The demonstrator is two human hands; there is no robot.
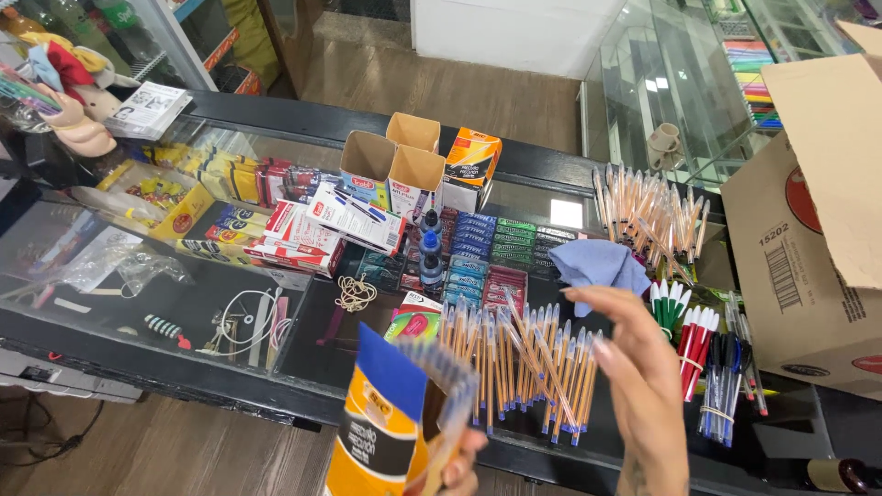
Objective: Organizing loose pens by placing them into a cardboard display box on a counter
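My left hand (462,467) grips an open orange, blue and black pen box (390,430) at the bottom centre, tilted, with its flap up and pen ends showing at its mouth. My right hand (634,375) hovers open to the right of the box, fingers spread, holding nothing. Just beyond both hands a row of orange pens with blue caps (514,363) lies side by side on the glass counter (175,317). A blue cloth (597,262) lies past my right hand.
More orange pens (652,216) lie at the back right beside a large cardboard carton (808,239). Bundles of red, green and blue pens (703,354) sit at right. Open small boxes (395,170), white packets (317,230), ink bottles (430,257) and rubber bands (355,294) occupy the counter's middle.
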